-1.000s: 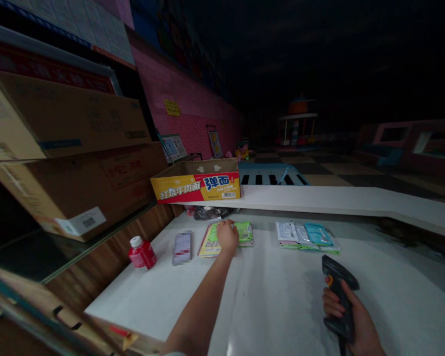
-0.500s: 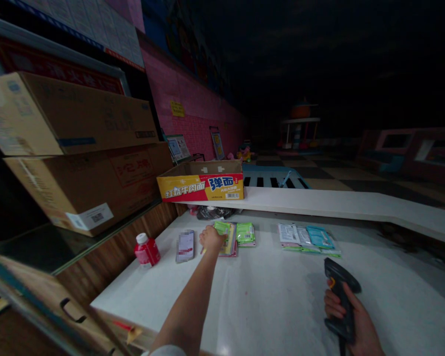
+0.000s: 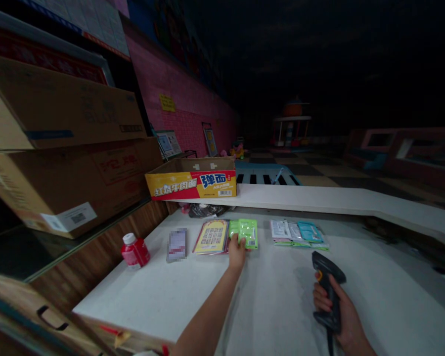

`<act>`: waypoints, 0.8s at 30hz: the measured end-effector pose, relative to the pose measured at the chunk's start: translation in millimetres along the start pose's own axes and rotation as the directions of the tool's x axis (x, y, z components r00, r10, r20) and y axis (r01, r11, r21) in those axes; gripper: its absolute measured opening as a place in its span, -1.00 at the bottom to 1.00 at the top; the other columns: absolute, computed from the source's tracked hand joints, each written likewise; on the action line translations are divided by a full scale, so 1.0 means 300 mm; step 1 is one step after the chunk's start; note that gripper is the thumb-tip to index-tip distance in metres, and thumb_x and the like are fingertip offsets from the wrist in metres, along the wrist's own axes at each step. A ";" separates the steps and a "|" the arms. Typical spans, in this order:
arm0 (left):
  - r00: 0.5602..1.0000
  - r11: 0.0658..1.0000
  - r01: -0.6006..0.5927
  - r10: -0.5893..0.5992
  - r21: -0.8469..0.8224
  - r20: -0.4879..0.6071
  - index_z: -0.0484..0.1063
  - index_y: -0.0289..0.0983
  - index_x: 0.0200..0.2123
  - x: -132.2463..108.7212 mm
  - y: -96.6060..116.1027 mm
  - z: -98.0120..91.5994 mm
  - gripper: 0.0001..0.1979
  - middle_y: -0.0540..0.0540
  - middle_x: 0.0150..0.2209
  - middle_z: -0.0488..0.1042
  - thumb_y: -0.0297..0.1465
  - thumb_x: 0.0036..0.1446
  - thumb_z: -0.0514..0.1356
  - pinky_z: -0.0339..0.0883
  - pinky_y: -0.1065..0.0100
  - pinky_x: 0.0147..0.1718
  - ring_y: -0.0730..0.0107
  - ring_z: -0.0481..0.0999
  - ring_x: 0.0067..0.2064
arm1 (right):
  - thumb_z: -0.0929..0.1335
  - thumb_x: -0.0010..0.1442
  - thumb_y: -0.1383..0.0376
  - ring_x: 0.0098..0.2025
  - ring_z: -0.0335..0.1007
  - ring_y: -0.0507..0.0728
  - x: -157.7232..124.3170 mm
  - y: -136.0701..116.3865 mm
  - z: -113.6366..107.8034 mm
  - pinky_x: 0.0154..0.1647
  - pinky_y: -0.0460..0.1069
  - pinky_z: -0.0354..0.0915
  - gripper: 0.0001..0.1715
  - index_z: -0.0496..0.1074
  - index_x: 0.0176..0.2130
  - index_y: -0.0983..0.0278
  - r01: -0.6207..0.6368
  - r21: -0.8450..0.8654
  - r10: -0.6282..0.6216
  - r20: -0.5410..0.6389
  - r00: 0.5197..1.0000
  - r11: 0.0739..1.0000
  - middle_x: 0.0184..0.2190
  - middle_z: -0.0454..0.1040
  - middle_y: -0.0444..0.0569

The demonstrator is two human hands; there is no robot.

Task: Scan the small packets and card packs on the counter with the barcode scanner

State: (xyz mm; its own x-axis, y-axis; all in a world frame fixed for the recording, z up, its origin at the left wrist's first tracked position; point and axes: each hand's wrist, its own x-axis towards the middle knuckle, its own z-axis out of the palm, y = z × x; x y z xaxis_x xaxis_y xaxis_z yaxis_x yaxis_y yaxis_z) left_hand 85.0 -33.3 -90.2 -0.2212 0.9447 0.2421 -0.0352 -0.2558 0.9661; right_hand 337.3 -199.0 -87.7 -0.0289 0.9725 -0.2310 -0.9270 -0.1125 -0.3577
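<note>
Reading the head cam feed, I've got the left hand point(image 3: 238, 253) down on the near edge of a bright green plastic pkt point(image 3: 247, 233), curled over it. Can't tell from here if it's pinched or only touched. The pkt lies flat on a long white counter point(image 3: 152, 296), far side, just right of a yellow printed card w/ a grid of small pictures point(image 3: 211, 237). The right hand point(image 3: 328, 306) is closed firmly round the grip of a black handheld barcode scanner point(image 3: 324, 267), near right, w/ a cable hanging off the bottom and the head pointing far.

Further right on the counter sits a row of flat white and pale blue sachets point(image 3: 298, 233). Left of the card: a small rectangular item, pixelated, can't ID point(image 3: 177, 244), then a red plastic btl w/ a white cap point(image 3: 135, 251), upright. Along the far edge, a black plastic bag point(image 3: 207, 210) sits under a raised white ledge point(image 3: 319, 200), and on that ledge is a low open yellow-and-red cardboard noodle box point(image 3: 191, 185). Two big brown cartons point(image 3: 70, 183) are stacked at left, by a pink brick wall point(image 3: 181, 113). Beyond, a dim checkered floor point(image 3: 319, 170).
</note>
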 end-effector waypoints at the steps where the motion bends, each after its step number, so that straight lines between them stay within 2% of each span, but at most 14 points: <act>1: 1.000 1.000 0.006 -0.006 -0.015 -0.008 0.30 -0.26 -0.29 -0.022 -0.026 0.006 -0.54 -0.06 -0.33 0.36 0.00 -0.04 0.23 0.46 0.31 -0.55 0.34 0.45 -0.38 | 0.49 0.08 0.19 -0.70 0.06 -0.14 -0.002 0.002 0.000 -0.73 -0.25 0.03 -0.68 0.35 -0.25 0.28 0.003 -0.027 -0.003 0.005 1.000 1.000 -0.62 0.21 -0.29; 4: 1.000 1.000 0.009 -0.009 -0.008 -0.023 0.30 -0.25 -0.27 -0.057 -0.071 0.006 -0.52 -0.07 -0.33 0.35 0.04 -0.02 0.21 0.47 0.31 -0.55 0.36 0.42 -0.39 | 0.47 0.11 0.14 -0.72 0.03 -0.14 -0.011 0.008 0.003 -0.74 -0.24 -0.01 -0.66 0.38 -0.22 0.28 0.013 -0.133 -0.011 0.019 1.000 0.991 -0.63 0.23 -0.28; 9: 1.000 1.000 0.022 -0.022 0.011 -0.008 0.30 -0.25 -0.23 -0.051 -0.074 -0.001 -0.52 -0.10 -0.30 0.38 0.06 0.06 0.14 0.50 0.31 -0.51 0.36 0.44 -0.38 | 0.48 0.05 0.03 -0.74 0.04 -0.12 -0.023 0.027 0.037 -0.76 -0.22 -0.02 -0.55 0.40 -0.21 0.28 0.025 -0.383 -0.041 -0.033 0.999 0.923 -0.65 0.27 -0.26; 16: 1.000 0.999 0.007 -0.007 -0.044 0.004 0.30 -0.26 -0.19 -0.048 -0.071 0.002 -0.60 -0.11 -0.25 0.38 -0.04 0.12 0.14 0.51 0.34 -0.51 0.36 0.46 -0.32 | 0.50 -0.02 -0.04 -0.77 0.15 -0.05 -0.060 0.136 0.140 -0.80 -0.17 0.08 -0.48 0.38 -0.23 0.27 -0.026 -0.745 -0.085 -0.110 0.990 0.666 -0.69 0.33 -0.24; 19: 1.000 0.999 0.018 -0.018 -0.045 0.008 0.28 -0.26 -0.20 -0.055 -0.068 0.004 -0.60 -0.11 -0.24 0.35 -0.04 0.12 0.12 0.50 0.34 -0.49 0.37 0.45 -0.32 | 0.48 -0.01 -0.04 -0.79 0.14 -0.04 -0.082 0.184 0.178 -0.83 -0.17 0.04 -0.49 0.37 -0.23 0.25 -0.015 -0.802 -0.090 -0.086 0.992 0.598 -0.71 0.31 -0.26; 24: 0.999 0.999 0.038 -0.038 0.009 0.007 0.28 -0.26 -0.21 -0.057 -0.060 0.004 -0.62 -0.13 -0.24 0.38 -0.05 0.15 0.09 0.51 0.30 -0.43 0.36 0.45 -0.33 | 0.48 -0.03 -0.07 -0.77 0.17 -0.04 -0.101 0.197 0.211 -0.81 -0.17 0.09 -0.48 0.34 -0.26 0.23 0.007 -0.816 -0.083 -0.051 0.995 0.578 -0.68 0.34 -0.26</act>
State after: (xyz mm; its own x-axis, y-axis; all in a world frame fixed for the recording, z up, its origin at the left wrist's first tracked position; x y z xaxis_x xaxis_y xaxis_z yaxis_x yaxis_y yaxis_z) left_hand 90.4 -44.6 -111.6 -0.2125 0.9553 0.2055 -0.0346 -0.2175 0.9754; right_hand 259.7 -222.3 -44.5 0.0672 0.9669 -0.2460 -0.2315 -0.2247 -0.9465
